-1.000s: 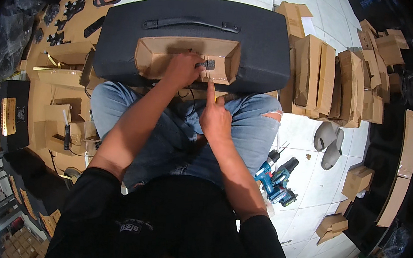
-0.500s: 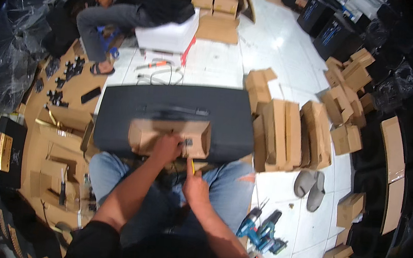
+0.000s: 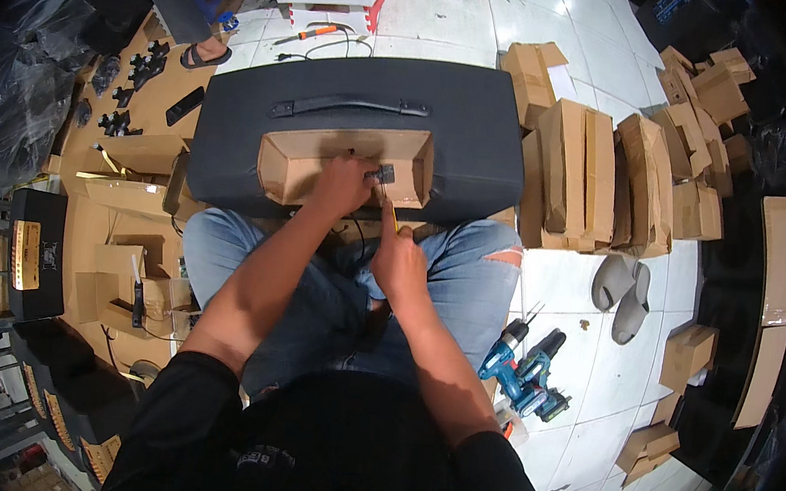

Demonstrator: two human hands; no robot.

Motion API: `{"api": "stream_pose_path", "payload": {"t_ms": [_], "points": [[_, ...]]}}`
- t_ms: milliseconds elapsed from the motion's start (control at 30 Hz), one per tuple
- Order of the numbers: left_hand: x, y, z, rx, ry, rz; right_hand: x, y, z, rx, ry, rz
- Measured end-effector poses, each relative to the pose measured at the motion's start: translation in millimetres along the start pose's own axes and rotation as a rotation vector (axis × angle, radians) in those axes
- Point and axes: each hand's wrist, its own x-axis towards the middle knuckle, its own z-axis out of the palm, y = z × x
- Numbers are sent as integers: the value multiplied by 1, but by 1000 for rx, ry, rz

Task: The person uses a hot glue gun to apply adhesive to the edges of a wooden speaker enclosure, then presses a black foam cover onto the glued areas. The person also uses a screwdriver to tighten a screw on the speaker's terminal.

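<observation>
Nearby: cardboard boxes (image 3: 598,175), cordless drills (image 3: 525,367), slippers (image 3: 623,288).

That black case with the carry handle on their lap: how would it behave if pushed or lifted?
The black case looks rigid and boxy, so probably stiff, not floppy. Its handle and bulk suggest real weight. Resting broad-side on the knees, it likely slides rather than tips.

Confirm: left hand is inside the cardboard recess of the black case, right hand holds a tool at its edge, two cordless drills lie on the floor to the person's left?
Wrong on one point: the head view shows the two cordless drills on the floor to the person's right, not the left. The left hand in the cardboard recess of the black case and the right hand with its tool stand.
</observation>
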Motion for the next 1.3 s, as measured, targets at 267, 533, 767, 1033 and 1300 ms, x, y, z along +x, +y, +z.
{"api": "stream_pose_path", "payload": {"t_ms": [267, 533, 767, 1033, 1300], "points": [[2, 4, 0, -9, 0, -57, -12, 11, 11, -46, -59, 49], [2, 3, -4, -111, 65, -110, -20, 13, 2, 71, 7, 46], [-9, -6, -5, -131, 114, 83, -15, 23, -7, 211, 119, 9], [-17, -8, -6, -77, 85, -38, -26, 12, -17, 170, 143, -59], [-15, 2, -13, -130, 29, -65, -24, 1, -7, -41, 144, -94]]}}
